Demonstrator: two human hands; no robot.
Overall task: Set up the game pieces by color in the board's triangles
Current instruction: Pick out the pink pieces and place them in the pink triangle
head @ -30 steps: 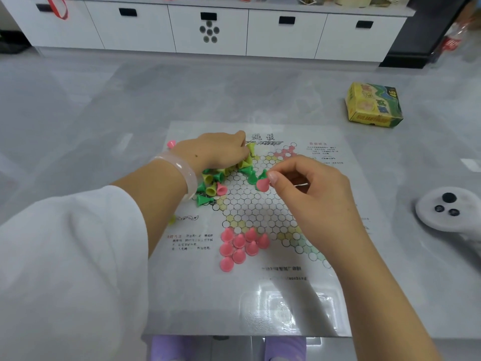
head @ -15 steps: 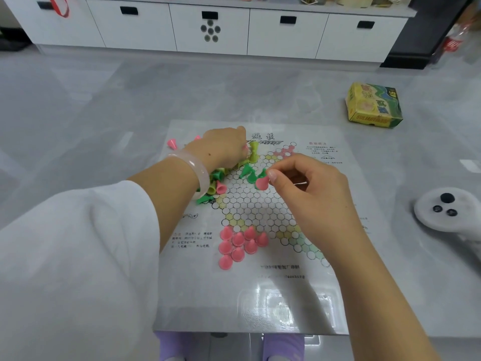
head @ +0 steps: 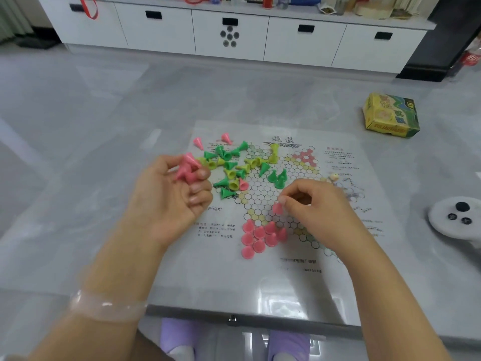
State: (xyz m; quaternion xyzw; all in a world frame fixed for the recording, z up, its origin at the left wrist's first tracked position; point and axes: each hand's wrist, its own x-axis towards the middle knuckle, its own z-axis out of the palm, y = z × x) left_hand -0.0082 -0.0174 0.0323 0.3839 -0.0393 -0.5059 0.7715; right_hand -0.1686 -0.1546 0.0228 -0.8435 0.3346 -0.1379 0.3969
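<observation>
With the pink triangle of the board (head: 273, 282) part-filled, the right hand (head: 316, 212) pinches a pink piece (head: 277, 208) needing a hole just above the placed pink pieces (head: 260, 237), while the left hand (head: 169, 201) grips spare pink pieces (head: 188, 169).

1. The setting was a home living area.
2. A long white cabinet (head: 229, 35) with dark recessed drawer handles ran along the far wall; its top carried bottles and packets.
3. A glossy grey table (head: 78, 152) held a paper game board (head: 299, 282) and a printed cardboard box (head: 390, 115).
4. The floor was grey tile.
</observation>
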